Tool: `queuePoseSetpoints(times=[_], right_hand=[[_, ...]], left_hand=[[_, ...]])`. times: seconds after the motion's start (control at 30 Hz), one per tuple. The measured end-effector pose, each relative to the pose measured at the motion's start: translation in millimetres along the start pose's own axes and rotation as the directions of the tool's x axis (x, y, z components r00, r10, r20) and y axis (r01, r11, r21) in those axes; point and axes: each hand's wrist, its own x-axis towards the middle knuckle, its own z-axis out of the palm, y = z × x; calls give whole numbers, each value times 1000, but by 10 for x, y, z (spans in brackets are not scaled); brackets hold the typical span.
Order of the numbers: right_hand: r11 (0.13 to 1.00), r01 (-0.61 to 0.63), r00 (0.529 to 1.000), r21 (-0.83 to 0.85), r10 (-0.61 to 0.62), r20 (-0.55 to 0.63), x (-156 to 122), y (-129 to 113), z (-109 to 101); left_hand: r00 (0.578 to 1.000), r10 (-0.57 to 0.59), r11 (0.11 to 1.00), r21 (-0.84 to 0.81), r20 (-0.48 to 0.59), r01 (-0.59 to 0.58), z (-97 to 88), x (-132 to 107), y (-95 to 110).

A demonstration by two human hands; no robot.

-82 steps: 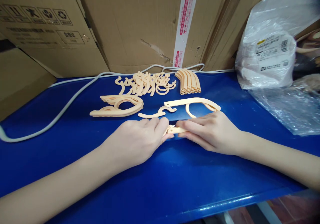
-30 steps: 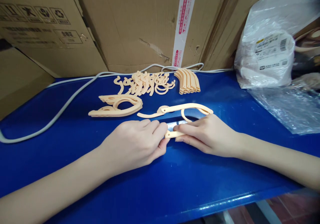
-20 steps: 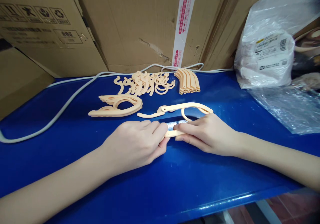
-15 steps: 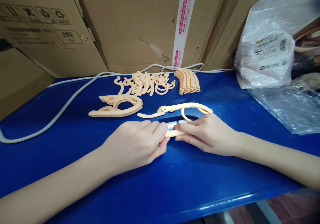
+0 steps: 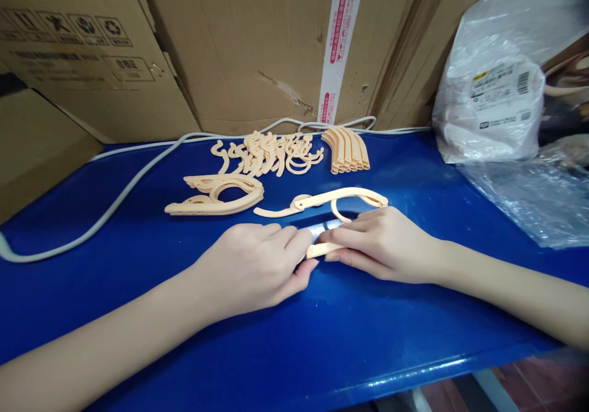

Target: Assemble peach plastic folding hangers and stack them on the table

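My left hand (image 5: 260, 266) is closed at the left end of a beige plastic hanger arm (image 5: 323, 251); whatever lies inside its fingers is hidden. My right hand (image 5: 384, 243) pinches the same arm between thumb and fingers, covering its right part. Just behind both hands lies a jointed folding hanger (image 5: 341, 195) with a ring-like hook under it. Farther left, several folded hangers (image 5: 214, 205) are stacked. A pile of loose hooks (image 5: 267, 153) sits behind them, and to its right stands a neat stack of curved hanger arms (image 5: 346, 151).
The work goes on over a blue table (image 5: 276, 350). A white cable (image 5: 124, 200) runs along its back and left. Cardboard boxes (image 5: 257, 38) wall off the rear. At right are a plastic-wrapped package (image 5: 494, 102) and clear plastic film (image 5: 519, 200).
My left thumb has slid a little to the right along the underside of the hanger arm. Both hands keep their grip, and the hangers behind have stayed put.
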Motion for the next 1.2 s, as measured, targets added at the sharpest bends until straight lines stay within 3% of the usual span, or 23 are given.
queuePoseSetpoints(times=[0.33,0.63,1.1,1.2], right_hand=[[995,99,995,-19,-99,-1,-17,47,-31],[1000,11,999,-25,-12,-46,-5,28,-41],[996,-11,996,-84,3,-92,-8,31,-57],[996,-13,986,-89,-2,-166,-16,66,-81]], left_hand=[[990,113,971,-221,86,-92,22,-58,-52],[1000,-3,991,-137,11,4,39,-46,-1],[999,-47,995,-93,-20,45,15,-4,8],[998,-51,996,-80,-35,48,11,-9,-19]])
